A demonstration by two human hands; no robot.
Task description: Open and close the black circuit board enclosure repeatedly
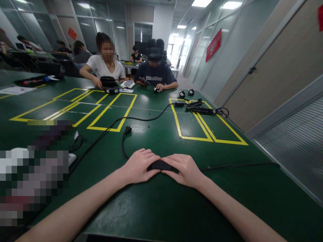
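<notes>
A black power adapter (pixel 161 165) lies low over the green table, gripped at both ends. My left hand (pixel 141 165) closes round its left end, thumb on the near side and fingers on the far side. My right hand (pixel 183 169) holds the right end the same way, and the fingertips of both hands nearly meet. From beside my left hand a short black cord curves up to a mains plug (pixel 128 129) resting on the table. A thin black cable (pixel 232 166) runs right from my right hand to the table edge.
Yellow tape rectangles (pixel 118 129) mark the green table (pixel 151 208). A long black cable (pixel 141 118) crosses it to a pile of black cables and parts (pixel 199 107). Two people sit opposite, handling a black case (pixel 109 84) and small items. Blurred objects lie at left.
</notes>
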